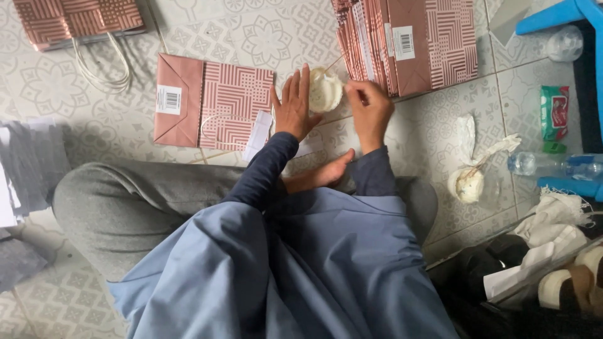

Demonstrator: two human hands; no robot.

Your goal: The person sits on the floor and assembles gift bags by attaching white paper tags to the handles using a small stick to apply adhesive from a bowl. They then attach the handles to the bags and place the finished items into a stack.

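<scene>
Matt paper gift bag (213,103) in pink with a geometric print, pale fibrous roll of string (325,93), glossy patterned floor tiles (433,119), clear plastic bottle (546,164), soft blue cloth sleeves (267,169)

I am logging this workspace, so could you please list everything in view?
flat paper bag: one, pink patterned, floor before left hand
bag stack: one, pink, top right
bag with cord handles: one, pink, top left
string roll: one, cream, between the hands
second roll: one, cream, floor right
water bottle: one, clear, right
green packet: one, right
blue stool: one, top right
left hand: flat against roll
right hand: pinching string
</scene>
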